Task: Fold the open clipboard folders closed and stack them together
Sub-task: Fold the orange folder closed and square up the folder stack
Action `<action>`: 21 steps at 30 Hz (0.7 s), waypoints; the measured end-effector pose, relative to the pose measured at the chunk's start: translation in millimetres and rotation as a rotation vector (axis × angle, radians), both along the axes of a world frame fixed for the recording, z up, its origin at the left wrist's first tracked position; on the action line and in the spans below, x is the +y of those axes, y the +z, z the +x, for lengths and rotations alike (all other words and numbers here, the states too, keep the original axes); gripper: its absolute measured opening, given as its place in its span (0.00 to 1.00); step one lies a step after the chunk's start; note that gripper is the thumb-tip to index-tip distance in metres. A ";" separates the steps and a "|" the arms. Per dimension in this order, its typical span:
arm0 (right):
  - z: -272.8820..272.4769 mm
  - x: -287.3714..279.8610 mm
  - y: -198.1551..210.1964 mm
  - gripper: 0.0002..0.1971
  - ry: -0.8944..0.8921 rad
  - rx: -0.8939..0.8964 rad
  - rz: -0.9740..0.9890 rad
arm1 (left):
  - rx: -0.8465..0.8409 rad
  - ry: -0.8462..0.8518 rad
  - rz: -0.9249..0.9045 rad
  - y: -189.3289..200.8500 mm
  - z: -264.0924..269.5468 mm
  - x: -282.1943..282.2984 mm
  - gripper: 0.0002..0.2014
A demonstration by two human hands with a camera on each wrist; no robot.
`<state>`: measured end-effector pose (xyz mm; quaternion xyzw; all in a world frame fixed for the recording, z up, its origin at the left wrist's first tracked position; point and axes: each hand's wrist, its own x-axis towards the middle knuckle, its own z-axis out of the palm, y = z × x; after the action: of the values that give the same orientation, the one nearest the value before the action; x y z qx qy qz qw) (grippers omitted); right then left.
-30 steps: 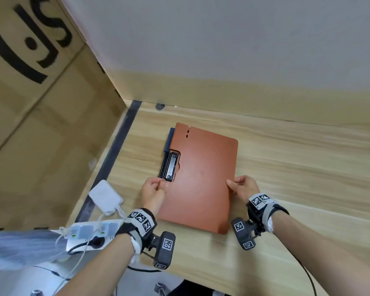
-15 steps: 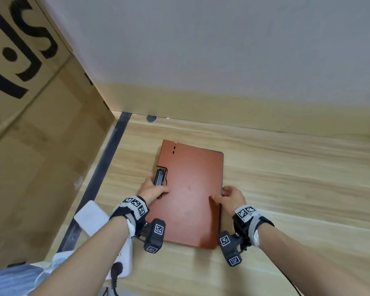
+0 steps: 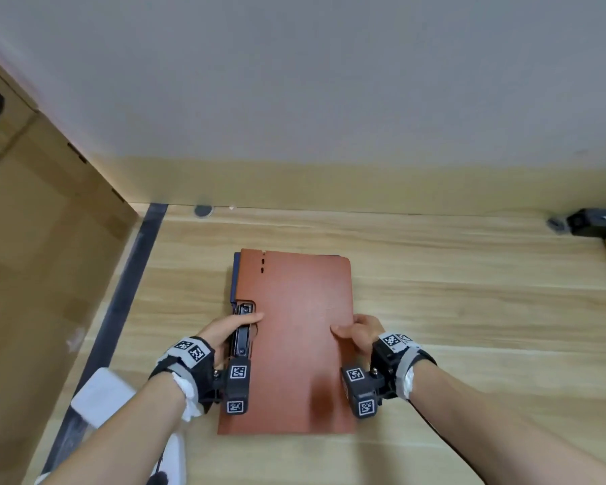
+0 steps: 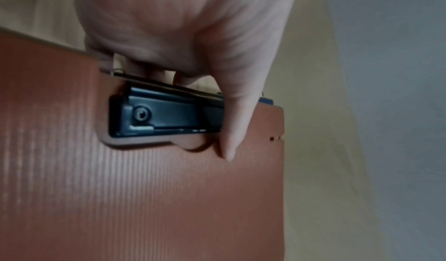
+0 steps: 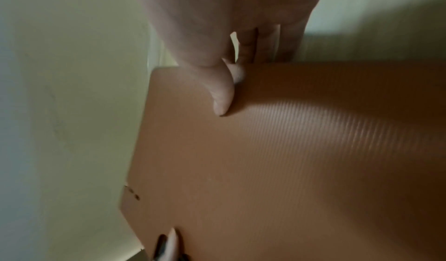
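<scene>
— While the red folder (image 3: 294, 344) lies closed on the table (image 3: 469, 309), how is it held?
— Its clip (image 3: 242, 330) edge is gripped by the left hand (image 3: 224, 332), thumb on top; the opposite edge is pinched by the right hand (image 3: 359, 332).
— Is anything seen beneath?
— A blue folder (image 3: 234, 278) is glimpsed underneath.
</scene>
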<state>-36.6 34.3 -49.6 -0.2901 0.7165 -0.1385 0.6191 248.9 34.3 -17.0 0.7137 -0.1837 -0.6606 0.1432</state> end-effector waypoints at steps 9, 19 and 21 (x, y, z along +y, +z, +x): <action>-69.1 -10.1 82.6 0.20 -0.107 0.066 -0.279 | 0.057 0.051 -0.319 54.5 -79.2 -28.4 0.41; -174.6 -16.7 145.2 0.25 -0.267 0.206 -0.556 | 0.017 -0.066 -0.678 120.0 -181.3 -45.7 0.28; -187.8 -8.7 141.5 0.27 -0.273 0.211 -0.567 | -0.024 -0.087 -0.711 116.7 -195.2 -37.4 0.26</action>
<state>-224.5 25.6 91.9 -0.3651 0.7416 -0.3832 0.4120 53.7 -3.1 99.7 0.6185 -0.4339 -0.5526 0.3520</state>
